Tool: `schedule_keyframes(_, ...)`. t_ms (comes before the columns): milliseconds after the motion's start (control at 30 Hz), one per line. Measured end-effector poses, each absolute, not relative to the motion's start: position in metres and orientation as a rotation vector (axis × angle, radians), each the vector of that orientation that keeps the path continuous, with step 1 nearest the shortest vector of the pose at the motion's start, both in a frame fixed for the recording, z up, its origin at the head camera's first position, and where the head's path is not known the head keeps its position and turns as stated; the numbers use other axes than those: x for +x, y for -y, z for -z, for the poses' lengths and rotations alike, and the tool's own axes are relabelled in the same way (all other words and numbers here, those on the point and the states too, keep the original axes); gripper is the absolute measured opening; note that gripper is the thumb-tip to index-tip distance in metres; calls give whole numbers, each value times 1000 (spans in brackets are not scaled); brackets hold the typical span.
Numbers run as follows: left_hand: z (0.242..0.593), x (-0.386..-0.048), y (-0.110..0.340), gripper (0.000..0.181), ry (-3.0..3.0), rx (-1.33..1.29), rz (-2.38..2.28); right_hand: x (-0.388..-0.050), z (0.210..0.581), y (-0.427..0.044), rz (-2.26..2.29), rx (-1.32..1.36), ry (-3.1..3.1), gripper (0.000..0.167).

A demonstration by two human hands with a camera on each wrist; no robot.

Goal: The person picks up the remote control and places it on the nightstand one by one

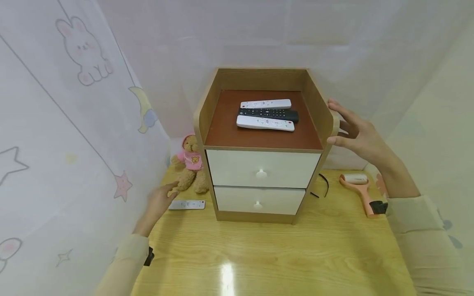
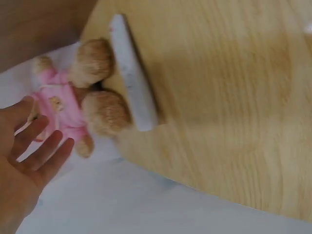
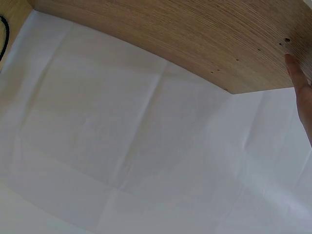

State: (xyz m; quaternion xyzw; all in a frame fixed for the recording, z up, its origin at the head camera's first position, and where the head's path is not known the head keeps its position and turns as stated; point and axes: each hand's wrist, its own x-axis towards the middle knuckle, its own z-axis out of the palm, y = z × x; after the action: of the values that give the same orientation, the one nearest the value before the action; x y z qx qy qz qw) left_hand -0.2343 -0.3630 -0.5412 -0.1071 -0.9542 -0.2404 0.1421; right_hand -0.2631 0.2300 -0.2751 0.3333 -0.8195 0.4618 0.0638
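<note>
A small wooden cabinet with two white drawers stands on the table. My right hand touches the outside of its right side panel, fingers spread and thumb near the front edge. In the right wrist view a finger meets that wood panel. To the left, my left hand hovers with spread fingers, holding nothing, near a white remote control and a teddy bear in a pink hoodie. The left wrist view shows the bear beyond the fingers and the remote beside it.
On the cabinet's brown top lie a black remote and two white remotes, one behind and one in front. Right of the cabinet are a black curved band and an orange-handled lint roller. Printed fabric walls surround the table.
</note>
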Motion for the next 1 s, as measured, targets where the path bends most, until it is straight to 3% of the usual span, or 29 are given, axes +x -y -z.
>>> schedule_keyframes(300, 588, -252, 362, 61, 3090, -313, 567, -250, 267, -225, -1441, 1027, 2428, 83)
schedule_keyframes(733, 640, -255, 387, 56, 3121, -288, 643, -247, 260, -216, -1452, 1036, 2460, 80)
schedule_keyframes(1000, 632, -259, 381, 52, 3142, -251, 684, -243, 260, -215, -1488, 1045, 2421, 79)
